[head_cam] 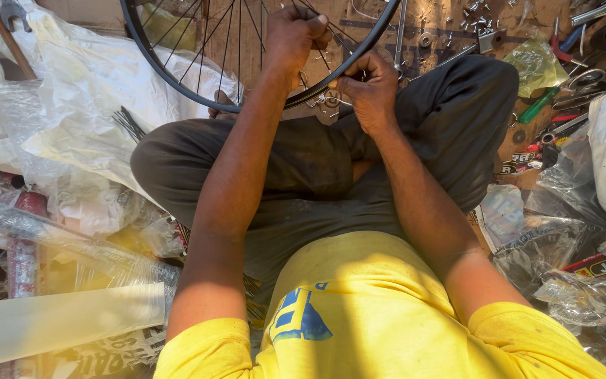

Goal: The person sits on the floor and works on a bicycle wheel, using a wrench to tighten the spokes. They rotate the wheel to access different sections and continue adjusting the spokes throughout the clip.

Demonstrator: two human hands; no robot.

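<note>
The floor is messy, with clear plastic bags (71,105) on one side and small tools (583,84) and loose metal bits (475,17) on the other. A person sits cross-legged in dark trousers (450,112) and a yellow shirt (359,309).

From the head camera, a black bike wheel rim (177,81) with thin spokes (229,42) rests over the knees. The left hand (292,35) is curled tight around the rim from above. The right hand (369,88) sits just below the rim, its fingertips (341,78) pinched together on something tiny. It may be a spoke end or a nipple; it is too small to tell.

The wheel leans away from the person. The rim curves from far left, down past the fingers, then up to the far right. The spokes run up and away from the fingers.

The tiny part could slip from the pinch and get lost among the bits on the floor. The rim could also roll sideways if the left hand's grip goes loose.
</note>
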